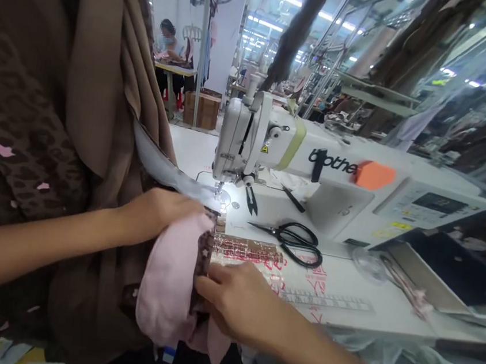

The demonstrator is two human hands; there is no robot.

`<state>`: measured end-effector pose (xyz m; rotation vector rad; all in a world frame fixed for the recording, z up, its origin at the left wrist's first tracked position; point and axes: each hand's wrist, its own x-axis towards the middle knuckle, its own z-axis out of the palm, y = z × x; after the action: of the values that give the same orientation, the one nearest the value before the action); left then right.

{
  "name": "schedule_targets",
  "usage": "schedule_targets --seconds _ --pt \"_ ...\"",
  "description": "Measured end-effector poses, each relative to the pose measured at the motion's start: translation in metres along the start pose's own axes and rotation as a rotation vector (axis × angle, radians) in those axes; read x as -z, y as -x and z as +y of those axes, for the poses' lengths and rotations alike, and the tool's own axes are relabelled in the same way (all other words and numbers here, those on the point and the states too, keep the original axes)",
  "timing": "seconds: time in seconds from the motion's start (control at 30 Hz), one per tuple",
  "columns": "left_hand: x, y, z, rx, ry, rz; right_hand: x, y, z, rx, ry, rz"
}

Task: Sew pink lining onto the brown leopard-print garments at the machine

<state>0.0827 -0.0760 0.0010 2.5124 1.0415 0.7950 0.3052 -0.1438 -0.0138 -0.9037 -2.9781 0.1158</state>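
Note:
Brown cloth (102, 74) with leopard print and pink patches hangs over the left side and runs up to the needle of a white sewing machine (238, 141). My left hand (164, 211) presses on the cloth just left of the needle, its fingertips blurred. A pink piece of fabric (170, 278) with a dark printed edge hangs over the table's front edge below that hand. My right hand (235, 297) pinches the dark edge of this piece between thumb and fingers. The lit needle area lies just beyond both hands.
Black scissors (299, 243), small snips (251, 201) and a clear ruler (326, 300) lie on the white table (341, 317). A dark blue box (455, 268) stands at the right. Behind, a person (171, 41) sits at another table.

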Motion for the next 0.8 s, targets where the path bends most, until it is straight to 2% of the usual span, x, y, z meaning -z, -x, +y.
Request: schedule_targets --seconds 0.07,0.13,0.2,0.23,0.3,0.37,0.43,0.53,0.6,0.73,0.8 --pt "-0.015 0.001 -0.01 -0.136 -0.022 -0.1 0.0 0.014 0.004 -0.015 -0.014 -0.047" --pt "-0.024 0.005 -0.024 -0.316 -0.147 -0.133 -0.003 0.026 0.007 -0.033 -0.009 -0.058" --pt "-0.026 0.01 -0.04 -0.452 -0.296 -0.086 -0.008 0.032 0.009 -0.028 -0.015 -0.026" --pt "-0.024 0.011 -0.047 -0.466 -0.349 -0.038 -0.01 0.031 0.009 -0.021 -0.022 -0.006" --pt "-0.02 0.01 -0.056 -0.404 -0.381 0.083 -0.016 0.026 0.01 0.008 -0.035 0.032" --pt "-0.018 0.002 -0.054 -0.373 -0.345 0.177 -0.02 0.02 0.012 0.04 -0.026 0.079" --pt "-0.021 -0.012 -0.042 -0.468 -0.284 0.209 -0.024 0.014 0.014 0.057 -0.002 0.141" --pt "-0.03 -0.031 -0.027 -0.742 -0.299 0.087 -0.031 0.01 0.016 0.096 0.048 0.251" --pt "-0.032 -0.035 -0.03 -0.844 -0.363 0.009 -0.035 0.008 0.016 0.128 0.075 0.312" --pt "-0.027 -0.024 -0.054 -0.757 -0.435 0.011 -0.031 0.006 0.016 0.156 0.05 0.361" --pt "-0.027 -0.018 -0.064 -0.721 -0.439 0.021 -0.024 0.012 0.026 0.145 0.061 0.385"
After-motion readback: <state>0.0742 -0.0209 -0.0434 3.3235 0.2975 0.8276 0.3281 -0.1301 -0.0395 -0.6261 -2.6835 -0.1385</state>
